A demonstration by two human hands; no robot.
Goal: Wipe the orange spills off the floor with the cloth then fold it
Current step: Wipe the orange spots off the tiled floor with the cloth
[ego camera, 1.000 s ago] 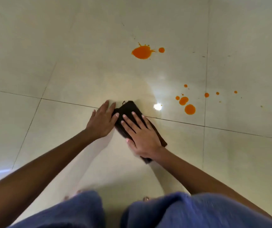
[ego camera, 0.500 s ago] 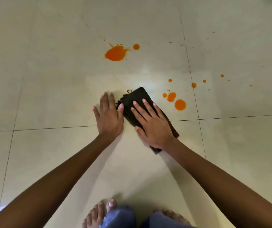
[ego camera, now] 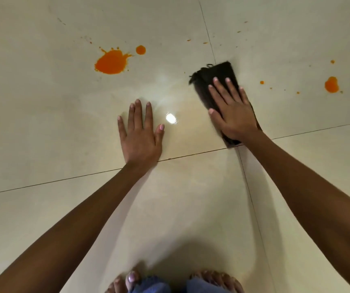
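A dark folded cloth point(ego camera: 214, 72) lies on the pale tiled floor, across a grout line. My right hand point(ego camera: 233, 115) presses flat on top of it, fingers spread, covering most of its near half. Apart from the cloth, to the left, my left hand point(ego camera: 141, 134) rests flat on the bare tile, holding nothing. A big orange splash point(ego camera: 111, 62) with a small round drop point(ego camera: 140, 49) beside it sits at the far left. Right of the cloth are another orange blot point(ego camera: 331, 84) and a tiny drop point(ego camera: 261, 82).
Grout lines cross the floor under my arms. A bright light reflection point(ego camera: 170, 118) shines between my hands. My bare toes point(ego camera: 131, 280) and blue trouser hems show at the bottom edge. Fine orange specks dot the far right tile.
My right hand slid the cloth rightward over the cluster of drops beside it, which no longer shows. My left hand let go of the cloth and now lies flat on the tile.
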